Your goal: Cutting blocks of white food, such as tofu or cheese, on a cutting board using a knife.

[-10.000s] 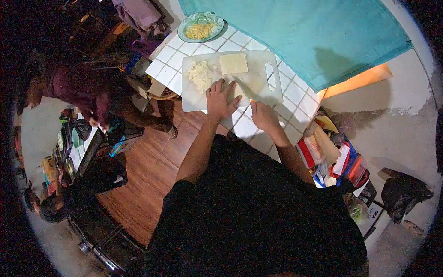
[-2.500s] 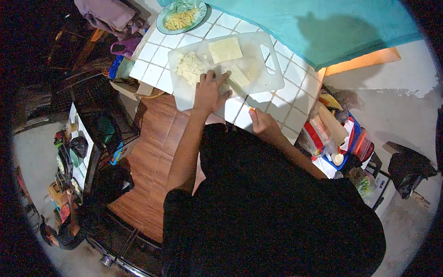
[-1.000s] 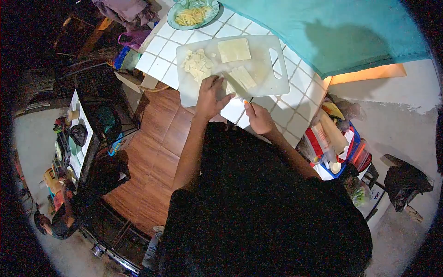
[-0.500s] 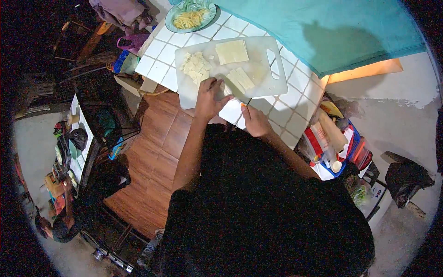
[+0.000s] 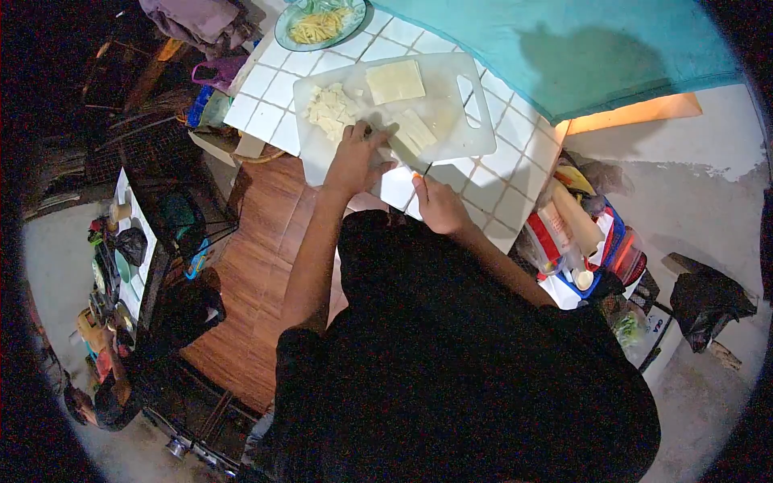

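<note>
A white cutting board (image 5: 451, 145) lies on the tiled counter. On its left side is a pile of small cut pale dough pieces (image 5: 328, 113). A stack of pale square sheets (image 5: 395, 82) lies toward the back, and a bundle of cut strips (image 5: 414, 132) is nearer to me. My left hand (image 5: 354, 161) reaches over the board's near edge between pile and strips, its fingers apart and partly over the cut pieces. My right hand (image 5: 440, 208) grips a knife (image 5: 416, 175) by its orange handle at the board's near edge. Most of the blade is hard to make out.
A plate (image 5: 358, 30) of thin yellow strips stands at the counter's back left. A teal cloth (image 5: 515, 48) hangs along the far side. At the right is a blue basket (image 5: 616, 241) of packages. A second table (image 5: 133, 217) with several items stands left.
My left hand has shifted toward the pile and its fingers have spread. My right hand still holds the knife, slightly further left. The whole view has shifted a little.
</note>
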A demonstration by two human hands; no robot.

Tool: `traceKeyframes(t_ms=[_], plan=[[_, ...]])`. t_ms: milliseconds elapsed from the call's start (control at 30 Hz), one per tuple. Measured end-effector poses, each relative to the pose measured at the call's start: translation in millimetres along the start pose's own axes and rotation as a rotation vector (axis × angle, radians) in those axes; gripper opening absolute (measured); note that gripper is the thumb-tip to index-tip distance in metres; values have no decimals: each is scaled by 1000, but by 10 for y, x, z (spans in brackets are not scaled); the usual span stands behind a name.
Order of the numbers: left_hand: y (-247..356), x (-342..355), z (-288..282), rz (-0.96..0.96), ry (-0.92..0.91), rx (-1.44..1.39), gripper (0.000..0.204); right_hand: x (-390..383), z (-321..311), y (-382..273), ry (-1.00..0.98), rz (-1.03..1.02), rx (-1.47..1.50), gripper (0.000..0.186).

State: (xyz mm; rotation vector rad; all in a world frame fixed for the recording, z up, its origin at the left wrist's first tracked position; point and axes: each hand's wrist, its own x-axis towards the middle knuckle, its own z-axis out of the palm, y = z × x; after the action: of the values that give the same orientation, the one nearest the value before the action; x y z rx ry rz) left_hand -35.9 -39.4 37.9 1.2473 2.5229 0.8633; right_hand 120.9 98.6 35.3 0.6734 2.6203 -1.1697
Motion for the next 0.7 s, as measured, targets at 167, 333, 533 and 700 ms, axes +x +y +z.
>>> traceKeyframes(t_ms=[167,333,533,700], plan=[[53,79,17,-109,-118,135,60,-7,-28,-43,-14,6,-8,46],[-17,134,62,-83,-141,222,51,-8,-28,-36,-3,31,-39,47],[-27,186,140,-114,-154,268,40,2,-23,17,-17,26,-51,47],[78,172,52,-146,-155,279,38,4,4,47,-1,-7,-26,58]])
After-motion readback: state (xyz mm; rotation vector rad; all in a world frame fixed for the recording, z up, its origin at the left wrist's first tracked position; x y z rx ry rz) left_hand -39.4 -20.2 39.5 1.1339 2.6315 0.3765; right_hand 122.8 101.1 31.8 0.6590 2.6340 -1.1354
